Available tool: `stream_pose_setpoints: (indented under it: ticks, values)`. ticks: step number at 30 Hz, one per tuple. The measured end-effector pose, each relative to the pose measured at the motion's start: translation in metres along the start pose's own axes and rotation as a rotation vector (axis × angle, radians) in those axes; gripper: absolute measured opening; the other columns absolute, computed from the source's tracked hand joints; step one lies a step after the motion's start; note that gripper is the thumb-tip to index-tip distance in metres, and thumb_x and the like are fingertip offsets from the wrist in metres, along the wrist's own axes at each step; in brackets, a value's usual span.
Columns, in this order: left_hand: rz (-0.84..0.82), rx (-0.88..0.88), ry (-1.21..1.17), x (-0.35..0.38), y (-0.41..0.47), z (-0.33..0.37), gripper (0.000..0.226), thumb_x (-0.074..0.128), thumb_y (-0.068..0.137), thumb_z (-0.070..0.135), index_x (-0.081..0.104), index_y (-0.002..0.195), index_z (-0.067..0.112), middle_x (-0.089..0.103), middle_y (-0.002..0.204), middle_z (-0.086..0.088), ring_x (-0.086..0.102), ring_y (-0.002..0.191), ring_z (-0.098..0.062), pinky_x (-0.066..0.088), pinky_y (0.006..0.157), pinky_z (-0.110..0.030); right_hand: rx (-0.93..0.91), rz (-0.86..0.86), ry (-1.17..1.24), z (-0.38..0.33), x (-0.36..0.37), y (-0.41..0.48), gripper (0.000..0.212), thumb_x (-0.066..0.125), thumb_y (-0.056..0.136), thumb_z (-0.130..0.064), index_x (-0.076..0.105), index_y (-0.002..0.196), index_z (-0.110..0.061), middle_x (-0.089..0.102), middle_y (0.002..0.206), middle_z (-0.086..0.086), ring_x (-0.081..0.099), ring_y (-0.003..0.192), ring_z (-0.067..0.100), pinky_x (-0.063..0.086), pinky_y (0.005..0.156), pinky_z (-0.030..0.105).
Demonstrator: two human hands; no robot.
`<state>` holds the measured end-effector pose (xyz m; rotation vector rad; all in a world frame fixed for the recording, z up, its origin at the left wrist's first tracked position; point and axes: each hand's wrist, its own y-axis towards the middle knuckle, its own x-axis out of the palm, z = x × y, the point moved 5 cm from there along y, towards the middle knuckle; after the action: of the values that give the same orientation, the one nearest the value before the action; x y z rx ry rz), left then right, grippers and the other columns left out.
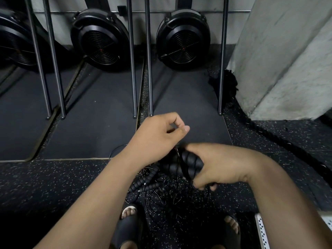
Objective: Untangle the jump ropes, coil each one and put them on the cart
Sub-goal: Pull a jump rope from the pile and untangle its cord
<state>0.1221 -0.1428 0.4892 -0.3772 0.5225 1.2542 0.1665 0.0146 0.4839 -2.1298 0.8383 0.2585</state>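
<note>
Closest to the camera, two feet in dark slides (128, 226) stand on the speckled rubber floor (53, 186), with a perforated metal edge (261, 230) at the lower right. Just ahead of the toes, the jump ropes (161, 194) lie in a tangled heap of thin cables and ribbed black grips on the floor. Above the heap, the right hand (221, 166) has its fingers wrapped around a bundle of ribbed handles (186, 164), held clear of the floor. The left hand (159, 135) hovers just beyond, its fingers curled and thumb pressed to the forefinger as in a pinch; whether a cable sits between them I cannot tell. A thin cable loop (116, 151) shows beside the left wrist. Farther on, dark mats (89, 123) carry upright metal rods (133, 69). A thick braided rope (269, 133) runs along the right, past a pale concrete pillar (287, 60). Round black fan housings (100, 38) stand against the back wall.
</note>
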Motion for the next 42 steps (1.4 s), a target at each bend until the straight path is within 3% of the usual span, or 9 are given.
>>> stream_pose_setpoints:
  ticks: [4, 10, 15, 20, 23, 27, 31, 36, 42]
  values:
    - [-0.155, 0.006, -0.179, 0.0, -0.003, 0.006, 0.026, 0.069, 0.102, 0.038, 0.071, 0.086, 0.018, 0.06, 0.063, 0.006, 0.046, 0.06, -0.005, 0.041, 0.063, -0.027, -0.086, -0.206, 0.128, -0.013, 0.008, -0.017, 0.059, 0.078, 0.087, 0.011, 0.055, 0.136, -0.01, 0.08, 0.102, 0.009, 0.074, 0.082, 0.019, 0.06, 0.064, 0.033]
    - [-0.322, -0.085, -0.455, -0.003, 0.0, 0.009, 0.035, 0.058, 0.107, 0.036, 0.07, 0.093, 0.008, 0.042, 0.062, -0.011, 0.037, 0.056, -0.017, 0.032, 0.051, -0.022, -0.25, -0.308, 0.366, -0.021, 0.001, -0.032, 0.065, 0.073, 0.091, 0.017, 0.052, 0.146, -0.011, 0.076, 0.123, 0.018, 0.071, 0.087, 0.027, 0.057, 0.062, 0.029]
    - [-0.271, -0.168, -0.61, -0.004, 0.0, -0.007, 0.03, 0.057, 0.108, 0.031, 0.066, 0.099, 0.004, 0.058, 0.066, -0.003, 0.052, 0.056, -0.012, 0.043, 0.054, -0.021, -0.452, -0.289, 0.545, -0.025, -0.006, -0.032, 0.068, 0.072, 0.088, 0.017, 0.049, 0.148, -0.006, 0.072, 0.125, 0.025, 0.068, 0.079, 0.024, 0.057, 0.059, 0.029]
    - [-0.094, -0.134, -0.461, 0.001, -0.001, -0.003, 0.052, 0.05, 0.098, 0.01, 0.054, 0.047, 0.02, 0.054, 0.052, -0.009, 0.051, 0.056, -0.023, 0.04, 0.063, -0.033, -0.612, -0.038, 0.817, -0.032, -0.024, -0.024, 0.051, 0.069, 0.087, 0.015, 0.053, 0.134, 0.002, 0.071, 0.123, 0.023, 0.066, 0.073, 0.02, 0.055, 0.055, 0.028]
    - [-0.086, -0.184, -0.484, 0.007, 0.004, 0.002, 0.042, 0.052, 0.103, 0.017, 0.055, 0.061, 0.025, 0.057, 0.063, -0.012, 0.042, 0.068, -0.031, 0.036, 0.07, -0.046, -0.504, 0.211, 0.905, -0.022, -0.033, -0.016, 0.049, 0.072, 0.086, 0.009, 0.057, 0.132, 0.005, 0.074, 0.113, 0.02, 0.066, 0.072, 0.019, 0.053, 0.054, 0.028]
    - [-0.158, -0.175, -0.225, 0.012, 0.003, -0.004, 0.039, 0.049, 0.112, 0.042, 0.065, 0.083, 0.021, 0.057, 0.059, -0.003, 0.048, 0.056, -0.02, 0.038, 0.064, -0.036, -0.364, 0.46, 0.929, -0.009, -0.04, -0.008, 0.047, 0.074, 0.089, 0.009, 0.059, 0.133, 0.0, 0.078, 0.113, 0.019, 0.069, 0.074, 0.02, 0.054, 0.056, 0.03]
    - [-0.162, -0.161, 0.022, 0.011, 0.005, -0.011, 0.033, 0.056, 0.108, 0.043, 0.065, 0.085, 0.021, 0.066, 0.059, 0.0, 0.057, 0.053, -0.013, 0.045, 0.059, -0.031, -0.205, 0.681, 0.743, 0.008, -0.047, -0.003, 0.052, 0.08, 0.087, 0.006, 0.05, 0.127, -0.007, 0.08, 0.106, 0.015, 0.076, 0.074, 0.025, 0.058, 0.058, 0.036]
    - [-0.093, -0.136, 0.124, 0.004, 0.006, -0.011, 0.038, 0.06, 0.106, 0.043, 0.063, 0.079, 0.016, 0.068, 0.061, -0.006, 0.058, 0.049, -0.013, 0.044, 0.054, -0.03, -0.054, 0.776, 0.49, 0.015, -0.045, -0.001, 0.062, 0.081, 0.081, -0.001, 0.044, 0.123, -0.028, 0.08, 0.093, 0.005, 0.08, 0.073, 0.023, 0.066, 0.063, 0.045]
    - [-0.026, -0.108, 0.215, -0.002, 0.006, -0.012, 0.055, 0.057, 0.105, 0.053, 0.059, 0.072, 0.01, 0.064, 0.059, -0.008, 0.06, 0.053, -0.019, 0.051, 0.061, -0.037, 0.063, 0.719, 0.221, 0.019, -0.043, 0.001, 0.055, 0.078, 0.084, -0.006, 0.041, 0.116, -0.029, 0.074, 0.096, 0.003, 0.078, 0.066, 0.016, 0.067, 0.066, 0.048]
